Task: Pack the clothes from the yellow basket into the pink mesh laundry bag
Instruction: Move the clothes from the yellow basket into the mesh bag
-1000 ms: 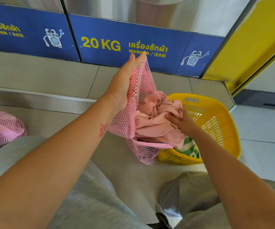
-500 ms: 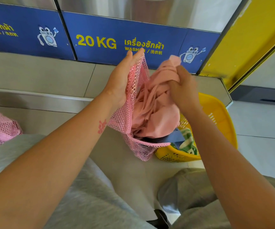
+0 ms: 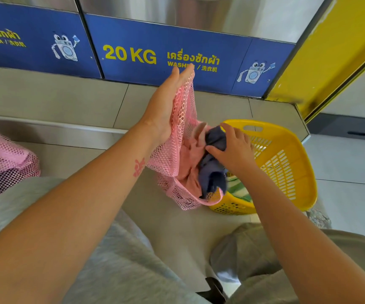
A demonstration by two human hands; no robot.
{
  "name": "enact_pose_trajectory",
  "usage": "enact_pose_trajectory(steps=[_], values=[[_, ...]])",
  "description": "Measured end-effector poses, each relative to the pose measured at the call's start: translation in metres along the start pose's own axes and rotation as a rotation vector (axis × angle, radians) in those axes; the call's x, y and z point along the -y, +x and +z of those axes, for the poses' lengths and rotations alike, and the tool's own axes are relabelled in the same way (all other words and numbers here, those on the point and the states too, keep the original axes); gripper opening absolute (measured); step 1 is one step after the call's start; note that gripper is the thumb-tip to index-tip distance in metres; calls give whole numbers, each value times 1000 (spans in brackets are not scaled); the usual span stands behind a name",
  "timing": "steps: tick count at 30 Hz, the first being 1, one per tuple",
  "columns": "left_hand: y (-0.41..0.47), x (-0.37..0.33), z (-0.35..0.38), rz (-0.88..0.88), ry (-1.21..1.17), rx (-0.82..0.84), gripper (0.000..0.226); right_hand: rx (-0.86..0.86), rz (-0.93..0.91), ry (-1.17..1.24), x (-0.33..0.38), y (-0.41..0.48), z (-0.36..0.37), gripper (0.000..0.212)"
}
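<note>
A pink mesh laundry bag [image 3: 178, 154] hangs open beside the yellow basket [image 3: 286, 163], its rim pinched by the left hand [image 3: 166, 108]. The right hand [image 3: 232, 148] grips a navy garment [image 3: 212, 172] at the mouth, over pink clothing [image 3: 188, 165] inside; striped green fabric [image 3: 238, 189] lies in the basket.

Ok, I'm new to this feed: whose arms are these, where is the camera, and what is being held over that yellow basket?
There is no machine here: a person works with bare hands, and the single camera sits on their head, looking forward and down. The left hand holds up one side of the pink mesh laundry bag so its mouth stays open. The right hand grips a dark blue garment at the bag's mouth, against a pink garment already inside. Beside the bag, the yellow basket stands on the tiled floor with a green striped cloth left in it. Another pink mesh bag lies at far left. Blue washer panels run behind.
</note>
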State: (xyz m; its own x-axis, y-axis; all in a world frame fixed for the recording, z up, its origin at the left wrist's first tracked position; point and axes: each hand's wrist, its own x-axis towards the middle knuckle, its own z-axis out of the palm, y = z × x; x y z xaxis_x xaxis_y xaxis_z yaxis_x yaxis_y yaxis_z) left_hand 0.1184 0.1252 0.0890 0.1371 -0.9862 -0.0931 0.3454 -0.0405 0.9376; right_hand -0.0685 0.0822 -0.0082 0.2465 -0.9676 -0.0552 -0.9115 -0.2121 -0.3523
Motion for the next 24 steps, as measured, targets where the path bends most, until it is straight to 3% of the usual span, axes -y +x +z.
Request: enact_pose_trajectory(steps=[2,6,9,17,21,24], values=[[1,1,1,-5,13,2,59,148,109,-69,-12,1,7,88],[3,4,2,-1,27,7,54,251,138,-52,-21,-2,23,54],[5,5,1,-1,17,5,53,179,77,2,-17,-6,31,37],[8,7,-3,8,-4,7,50,25,12,-13,-12,-6,30,20],[7,5,-5,20,-9,-4,50,-41,109,206,-21,-9,31,20],[8,4,-5,25,-20,-11,49,-231,91,407,-22,-13,27,19]])
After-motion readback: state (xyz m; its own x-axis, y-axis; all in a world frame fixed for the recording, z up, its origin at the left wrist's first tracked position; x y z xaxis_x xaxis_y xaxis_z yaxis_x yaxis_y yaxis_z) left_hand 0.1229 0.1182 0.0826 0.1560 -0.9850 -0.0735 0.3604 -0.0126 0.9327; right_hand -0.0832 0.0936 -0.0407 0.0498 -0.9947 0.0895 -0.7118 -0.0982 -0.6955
